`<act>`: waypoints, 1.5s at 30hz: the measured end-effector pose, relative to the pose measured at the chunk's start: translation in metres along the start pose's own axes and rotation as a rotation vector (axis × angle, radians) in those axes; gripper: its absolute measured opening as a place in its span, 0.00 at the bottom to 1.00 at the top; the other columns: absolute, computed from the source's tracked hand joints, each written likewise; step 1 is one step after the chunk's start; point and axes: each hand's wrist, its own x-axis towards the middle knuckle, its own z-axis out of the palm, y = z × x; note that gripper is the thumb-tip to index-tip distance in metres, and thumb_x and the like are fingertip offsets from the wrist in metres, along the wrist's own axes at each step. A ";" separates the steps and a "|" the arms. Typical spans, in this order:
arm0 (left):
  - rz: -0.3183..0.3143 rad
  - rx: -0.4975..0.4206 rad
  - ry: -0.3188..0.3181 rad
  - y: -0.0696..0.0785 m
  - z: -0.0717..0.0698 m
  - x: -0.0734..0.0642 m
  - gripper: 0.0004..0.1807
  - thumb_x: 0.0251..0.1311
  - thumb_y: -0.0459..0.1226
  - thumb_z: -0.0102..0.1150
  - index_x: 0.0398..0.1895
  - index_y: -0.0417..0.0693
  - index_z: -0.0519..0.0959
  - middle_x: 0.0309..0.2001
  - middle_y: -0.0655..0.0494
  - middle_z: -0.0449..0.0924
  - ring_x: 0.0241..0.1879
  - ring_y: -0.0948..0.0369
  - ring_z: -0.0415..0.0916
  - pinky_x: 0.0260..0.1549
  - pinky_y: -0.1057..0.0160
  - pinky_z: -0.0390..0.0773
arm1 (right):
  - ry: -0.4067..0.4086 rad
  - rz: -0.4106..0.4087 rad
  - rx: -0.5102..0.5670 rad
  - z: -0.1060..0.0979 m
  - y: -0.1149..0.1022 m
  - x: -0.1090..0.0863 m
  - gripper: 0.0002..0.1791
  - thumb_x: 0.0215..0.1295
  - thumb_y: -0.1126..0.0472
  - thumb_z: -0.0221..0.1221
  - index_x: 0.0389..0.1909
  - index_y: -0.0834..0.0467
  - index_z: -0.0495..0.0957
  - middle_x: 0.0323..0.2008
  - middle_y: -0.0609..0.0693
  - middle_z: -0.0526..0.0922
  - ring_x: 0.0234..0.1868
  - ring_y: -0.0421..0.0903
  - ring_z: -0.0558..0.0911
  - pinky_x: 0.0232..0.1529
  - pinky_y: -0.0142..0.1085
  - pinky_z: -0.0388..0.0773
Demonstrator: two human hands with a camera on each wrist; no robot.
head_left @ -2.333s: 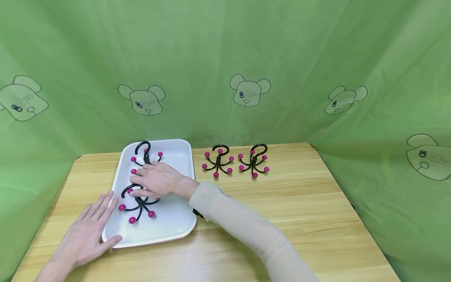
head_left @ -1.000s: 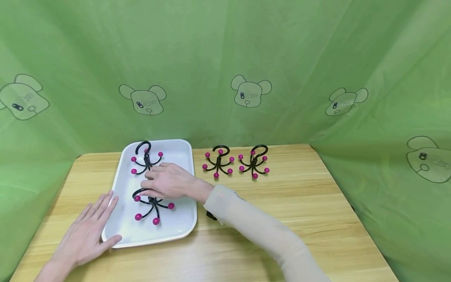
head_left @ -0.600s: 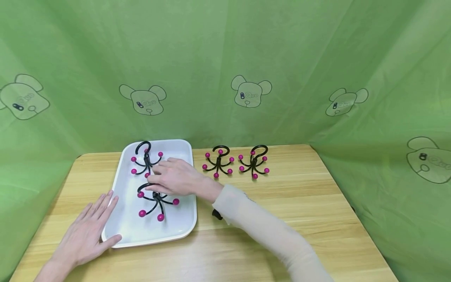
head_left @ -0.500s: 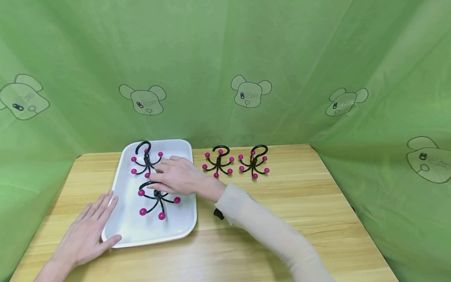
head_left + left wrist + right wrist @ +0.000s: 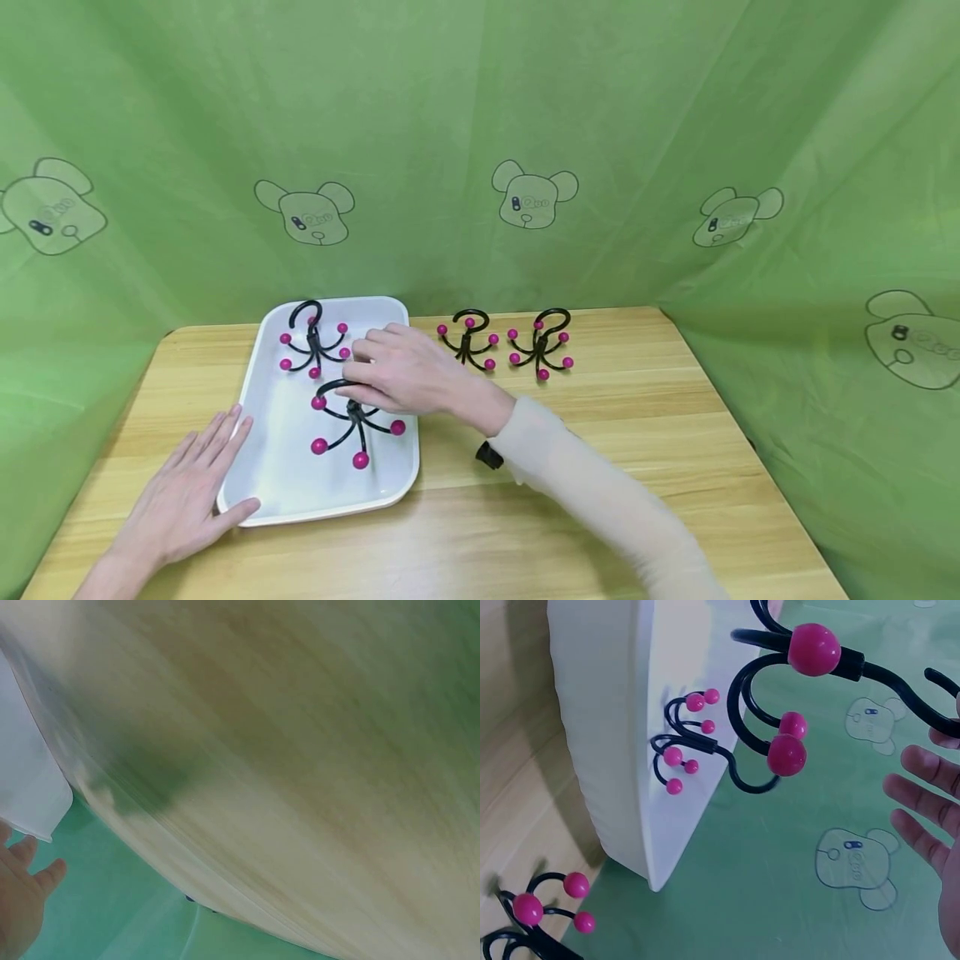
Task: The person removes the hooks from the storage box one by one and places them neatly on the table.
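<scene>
My right hand (image 5: 412, 371) pinches the curved top of a black claw-shaped hanger hook (image 5: 355, 410) with several bent arms tipped in pink balls. It hangs over the white tray (image 5: 273, 487), arms pointing down. In the right wrist view, the thumb and a finger meet on the hook end of this hanger (image 5: 851, 665), the other fingers loose. A second, matching hanger (image 5: 312, 342) lies in the tray's far part. My left hand (image 5: 183, 500) lies flat with straight fingers at the tray's left rim; only part of it (image 5: 19, 907) shows in the left wrist view.
Two more hangers, a nearer one (image 5: 466, 340) partly behind my right hand and another (image 5: 542, 346), lie on the wooden table (image 5: 637, 467) right of the tray. A green curtain (image 5: 420, 125) with bear-head outlines encloses the table's back and sides.
My right hand has moved right and slightly away over the tray, carrying the hanger from its left-middle toward the right side. The left hand and the other hangers have stayed put.
</scene>
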 end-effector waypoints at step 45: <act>-0.001 -0.006 -0.001 -0.001 0.001 0.000 0.61 0.56 0.65 0.64 0.86 0.43 0.51 0.86 0.42 0.51 0.86 0.67 0.23 0.83 0.70 0.22 | 0.089 0.128 -0.052 -0.007 0.050 -0.134 0.35 0.86 0.39 0.32 0.34 0.51 0.83 0.35 0.47 0.87 0.37 0.46 0.86 0.42 0.38 0.86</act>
